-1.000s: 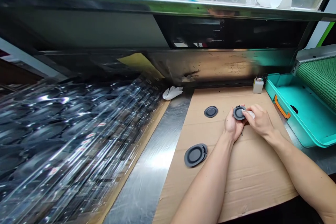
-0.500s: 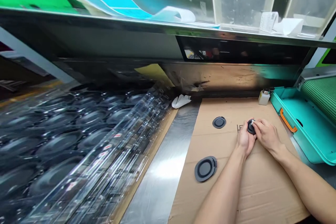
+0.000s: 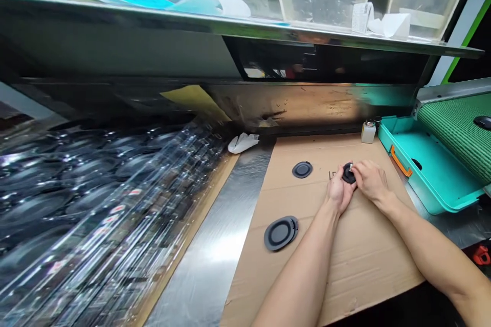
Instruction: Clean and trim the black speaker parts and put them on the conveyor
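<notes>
My left hand [image 3: 339,191] is closed around a small black round part [image 3: 348,173], holding it above the cardboard sheet [image 3: 360,245]. My right hand [image 3: 370,179] pinches a bit of white cloth or tissue [image 3: 351,167] against the face of that part; the fingers hide most of it. To the left, a dark oval part [image 3: 302,169] lies flat on the cardboard. Closer to me rest overlapping dark oval parts [image 3: 280,233], one partly under the other.
Clear plastic trays [image 3: 126,225] holding black round parts fill the left. A crumpled white cloth [image 3: 243,142] lies beside them. At the right are a small bottle [image 3: 368,132], a teal bin [image 3: 433,184] with an orange handle, and a green conveyor belt [image 3: 456,122] carrying a black part [image 3: 482,122].
The view has swung to the right, so everything sits further left in it. More of the conveyor, with a black part on it, now shows. Both hands keep the same grip.
</notes>
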A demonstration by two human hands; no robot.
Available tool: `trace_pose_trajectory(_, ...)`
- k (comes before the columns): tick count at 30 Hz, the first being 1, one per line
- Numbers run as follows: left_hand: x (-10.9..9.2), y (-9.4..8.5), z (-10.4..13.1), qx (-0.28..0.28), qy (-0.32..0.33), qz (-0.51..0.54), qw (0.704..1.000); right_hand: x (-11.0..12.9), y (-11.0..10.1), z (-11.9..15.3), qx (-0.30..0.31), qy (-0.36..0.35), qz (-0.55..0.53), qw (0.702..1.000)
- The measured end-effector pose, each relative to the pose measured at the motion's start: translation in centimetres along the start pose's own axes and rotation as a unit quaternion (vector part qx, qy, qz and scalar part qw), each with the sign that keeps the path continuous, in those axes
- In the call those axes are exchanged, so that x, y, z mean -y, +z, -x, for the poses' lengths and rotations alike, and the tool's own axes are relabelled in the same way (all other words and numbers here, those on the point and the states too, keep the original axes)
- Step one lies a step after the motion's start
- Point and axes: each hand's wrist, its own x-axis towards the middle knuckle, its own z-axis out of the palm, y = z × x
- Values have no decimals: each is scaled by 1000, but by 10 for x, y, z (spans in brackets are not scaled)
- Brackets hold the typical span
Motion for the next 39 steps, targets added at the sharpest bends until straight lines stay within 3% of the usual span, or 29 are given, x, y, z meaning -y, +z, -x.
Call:
trace_pose_trajectory(3,0,-2,2,-4,9,-14,1000,4,1,0,5,-32,-26,999)
trace_pose_trajectory(5,-1,-4,3,-8,5,-24,1000,6,-2,1,52,-65,-50,995)
trace_pose_trajectory(8,-1,-8,2,-1,-2,-38,999,3,-11,1,104,-47,-8,993)
trace_pose_trajectory(11,1,-10,-1,11,0,-53,999,1,-13,1,73,-10,39,997)
trace_pose_trajectory(13,2,-12,-2,12,3,-49,999,2,-11,0,63,-30,25,997)
trace_pose_trajectory(16,1,-13,-2,4,-5,-41,999,1,-11,-1,109,-76,-7,991)
trace_pose_trajectory(19,-6,-11,-1,-6,-11,-44,999,-7,-22,0,144,-32,17,989)
trace_pose_trajectory(23,-19,-11,1,-35,10,-30,999,-24,-45,-1,140,48,10,989)
trace_pose_trajectory(28,-28,-14,4,-8,-6,5,1000,-43,-59,-6,191,113,-4,975)
trace_pose_trajectory(33,-28,-12,3,-8,7,-24,1000,-37,-48,-6,147,243,86,955)
trace_pose_trajectory(39,-26,-11,2,-22,57,-39,997,-13,-21,-1,139,189,75,969)
